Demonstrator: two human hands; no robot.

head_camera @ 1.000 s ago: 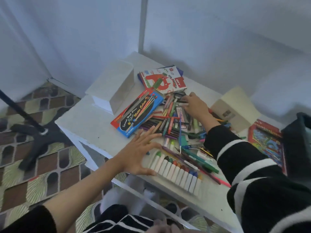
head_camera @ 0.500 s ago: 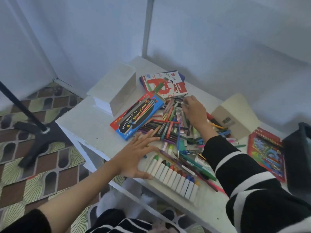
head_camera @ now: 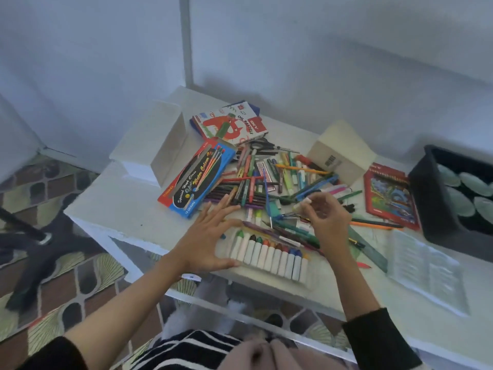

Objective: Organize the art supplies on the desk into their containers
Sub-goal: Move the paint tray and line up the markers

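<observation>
The tray of oil pastels (head_camera: 269,256) lies closest to the desk (head_camera: 120,209) edge, a row of paper-wrapped sticks with coloured tips, and both hands hang over it. The left hand (head_camera: 210,236) is splayed flat, fingers straight and spread wide, its thumb against the tray's left end and its fingertips reaching the near fringe of the clutter. The right hand (head_camera: 329,218) is lifted above the tray's far right part, fingers curled in, thumb and fingertips pinching a pale stick (head_camera: 302,204) that pokes out to its left, clear of everything beneath.

Off to the right of that hand lies a clear plastic insert (head_camera: 426,271), and beyond it a black bin (head_camera: 429,209) with a red-covered box (head_camera: 389,196) just beside it.

Past both hands sprawls the heap of pens and markers (head_camera: 266,180), criss-crossed and loose. Just beyond the left fingertips a blue water colour box (head_camera: 197,177) lies slantwise, with a white box (head_camera: 152,145) further left. Farther still sit the oil pastels box (head_camera: 232,126) and, beyond the right hand, a cardboard box (head_camera: 338,153)
</observation>
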